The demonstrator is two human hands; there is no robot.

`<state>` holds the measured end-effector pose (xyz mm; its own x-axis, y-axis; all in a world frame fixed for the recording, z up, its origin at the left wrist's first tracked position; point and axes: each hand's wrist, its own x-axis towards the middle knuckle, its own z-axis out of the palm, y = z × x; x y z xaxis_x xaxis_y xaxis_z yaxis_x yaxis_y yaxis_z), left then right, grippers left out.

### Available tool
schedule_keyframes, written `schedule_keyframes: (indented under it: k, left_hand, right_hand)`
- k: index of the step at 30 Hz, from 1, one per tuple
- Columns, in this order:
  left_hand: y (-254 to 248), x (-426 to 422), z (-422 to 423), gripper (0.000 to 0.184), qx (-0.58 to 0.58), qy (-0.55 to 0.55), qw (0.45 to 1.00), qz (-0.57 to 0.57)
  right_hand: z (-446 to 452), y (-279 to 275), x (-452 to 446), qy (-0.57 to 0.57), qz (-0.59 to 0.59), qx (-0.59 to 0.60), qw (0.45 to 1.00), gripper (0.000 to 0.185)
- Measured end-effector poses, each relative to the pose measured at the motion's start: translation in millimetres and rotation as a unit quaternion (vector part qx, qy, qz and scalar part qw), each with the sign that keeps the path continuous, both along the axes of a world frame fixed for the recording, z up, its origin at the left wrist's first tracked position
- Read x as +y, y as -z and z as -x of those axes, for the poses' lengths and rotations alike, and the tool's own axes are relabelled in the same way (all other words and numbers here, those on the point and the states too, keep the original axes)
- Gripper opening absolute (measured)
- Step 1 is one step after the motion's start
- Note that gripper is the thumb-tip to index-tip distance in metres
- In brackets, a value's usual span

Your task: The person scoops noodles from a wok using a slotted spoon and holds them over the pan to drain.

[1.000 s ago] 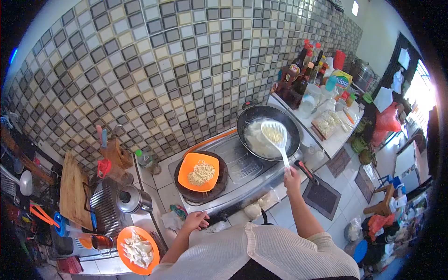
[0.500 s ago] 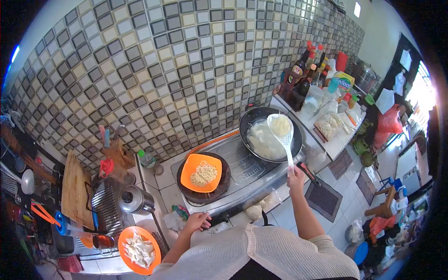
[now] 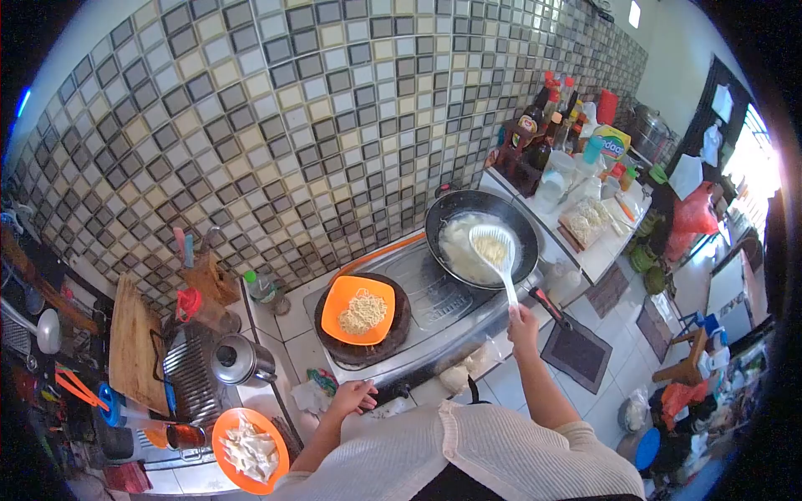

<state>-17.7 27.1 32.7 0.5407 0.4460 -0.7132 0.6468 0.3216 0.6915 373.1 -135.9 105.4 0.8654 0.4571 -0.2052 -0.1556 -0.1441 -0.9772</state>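
Observation:
My right hand (image 3: 524, 327) is closed round the handle of a white slotted ladle (image 3: 507, 275). The ladle's bowl, with pale noodles (image 3: 491, 249) in it, is over the black wok (image 3: 530, 224), which holds cloudy liquid and pale pieces. My left hand (image 3: 356, 397) rests near the stove's front edge, fingers apart, holding nothing. Beyond it an orange square plate (image 3: 337, 297) with noodles (image 3: 363, 311) stands on a round dark board (image 3: 399, 321) on the stove (image 3: 443, 301).
An orange plate (image 3: 280, 455) of white pieces lies at the lower left, near a lidded metal pot (image 3: 238, 359). Bottles (image 3: 543, 150) and a bag (image 3: 586, 219) stand on the right counter. The wok's handle (image 3: 551, 307) sticks out toward the front right.
The ladle rose half a second ago and is now lower again over the wok, with my right hand slightly lower and to the left. My left hand has barely moved.

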Motion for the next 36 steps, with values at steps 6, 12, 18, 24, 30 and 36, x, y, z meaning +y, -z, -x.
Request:
schedule_keyframes:
  k: [6, 12, 18, 24, 30, 36]
  left_hand:
    - [2.1, -0.4, 0.6, 0.048, -0.003, 0.001, 1.0, 0.007]
    - [2.8, 0.2, 1.1, 0.049, -0.005, 0.005, 1.0, -0.002]
    - [-1.5, -0.5, 1.3, 0.05, -0.008, 0.001, 1.0, 0.009]
    - [0.4, -1.9, -0.3, 0.05, 0.01, -0.002, 1.0, -0.002]
    - [2.9, 0.7, -2.2, 0.049, 0.009, -0.008, 1.0, 0.011]
    - [-0.3, -0.1, -2.9, 0.049, 0.008, -0.004, 1.0, 0.01]
  right_hand:
    - [-20.2, -15.4, 10.1, 0.0, -0.023, -0.134, 0.991, 0.017]
    - [-13.3, -37.7, 16.8, -0.008, -0.063, -0.092, 0.994, 0.016]
    - [5.7, -31.6, 3.7, -0.039, -0.026, 0.033, 0.998, 0.019]
    - [-9.2, -48.0, 7.4, -0.026, -0.087, 0.0, 0.996, 0.015]
    - [-9.0, -39.0, 2.9, -0.012, -0.108, -0.018, 0.994, 0.016]
    - [-17.9, -39.3, 6.9, 0.014, -0.006, 0.012, 1.0, 0.015]
